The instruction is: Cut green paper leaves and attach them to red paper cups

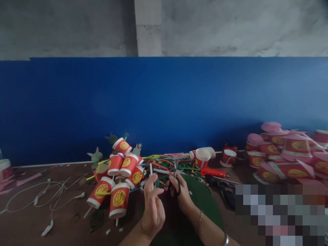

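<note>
My right hand grips a pair of scissors with dark handles, the blades pointing away from me. To its left, my left hand is raised with its fingers bent. A white stick shows just above the left fingertips, and something dark green lies by the fingers; I cannot tell what that hand holds. Below both hands spreads a dark green sheet. Left of my hands is a pile of red paper cups with gold emblems and white sticks, some with green rabbit-shaped cutouts.
White earphones with tangled cord lie at left. Coloured strips run along the back, beside upright and tipped cups. A red-handled tool lies right of my hands. Pink-trimmed cups crowd the far right, against a blue wall.
</note>
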The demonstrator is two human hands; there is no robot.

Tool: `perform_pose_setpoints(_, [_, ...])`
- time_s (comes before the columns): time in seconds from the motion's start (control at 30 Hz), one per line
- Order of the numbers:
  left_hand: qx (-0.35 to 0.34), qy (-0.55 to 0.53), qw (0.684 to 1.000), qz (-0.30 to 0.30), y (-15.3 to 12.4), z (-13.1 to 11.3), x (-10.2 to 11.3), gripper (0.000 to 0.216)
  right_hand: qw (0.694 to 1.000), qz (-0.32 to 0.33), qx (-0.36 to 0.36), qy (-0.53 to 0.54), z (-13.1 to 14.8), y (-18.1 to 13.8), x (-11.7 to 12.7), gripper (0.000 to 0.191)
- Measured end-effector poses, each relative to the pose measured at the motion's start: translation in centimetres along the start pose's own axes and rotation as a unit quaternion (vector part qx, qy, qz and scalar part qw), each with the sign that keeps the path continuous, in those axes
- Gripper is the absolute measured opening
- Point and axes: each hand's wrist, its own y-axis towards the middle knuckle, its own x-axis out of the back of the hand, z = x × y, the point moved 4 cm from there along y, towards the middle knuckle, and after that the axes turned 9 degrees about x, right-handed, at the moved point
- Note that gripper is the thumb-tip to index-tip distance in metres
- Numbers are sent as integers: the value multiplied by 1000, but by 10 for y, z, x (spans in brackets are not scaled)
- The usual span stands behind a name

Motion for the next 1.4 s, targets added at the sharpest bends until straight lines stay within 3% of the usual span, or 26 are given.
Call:
perform_pose_setpoints(0.1, [33, -41, 998, -21, 0, -1, 1, 37, 999, 31, -23, 10, -1, -3, -6, 34])
perform_pose_setpoints(0.2, [26, -49, 998, -29, -2, -3, 0, 37, 999, 23, -30, 5, -1, -4, -7, 31])
perform_pose_setpoints(0.37, [47, -69, 996, -9, -2, 8, -4, 39, 999, 39, -21, 28, 1, -2, -8, 29])
perform_pose_setpoints(0.57, [259, -152, 954, 11, 7, 34, -12, 45, 994, -98, 38, 24, 2, 4, 8, 32])
perform_pose_setpoints(0.7, [342, -112, 932, 53, 8, 46, -19, 22, 989, -119, 82, -9, 1, 5, 14, 33])
perform_pose_setpoints(0.77, [358, -98, 928, 43, 8, 52, -19, 23, 990, -110, 86, -20, 1, 4, 12, 33])
perform_pose_setpoints(0.9, [415, -163, 895, -30, 8, 59, -13, 28, 994, -63, 84, -38, 6, 0, 3, 30])
perform_pose_setpoints(1.0, [419, -227, 876, -75, 14, 55, -6, 26, 992, 4, 99, -77, 9, -3, -5, 25])
perform_pose_setpoints(1.2, [384, -202, 891, -129, 17, 48, 4, 28, 950, 204, 103, -215, -3, -12, -14, 13])
perform_pose_setpoints(1.3, [393, -181, 892, -128, 12, 52, 3, 32, 936, 248, 92, -233, -7, -14, -16, 10])
perform_pose_setpoints(1.4, [398, -175, 896, -86, 11, 55, -3, 35, 946, 247, 61, -202, -9, -14, -17, 13])
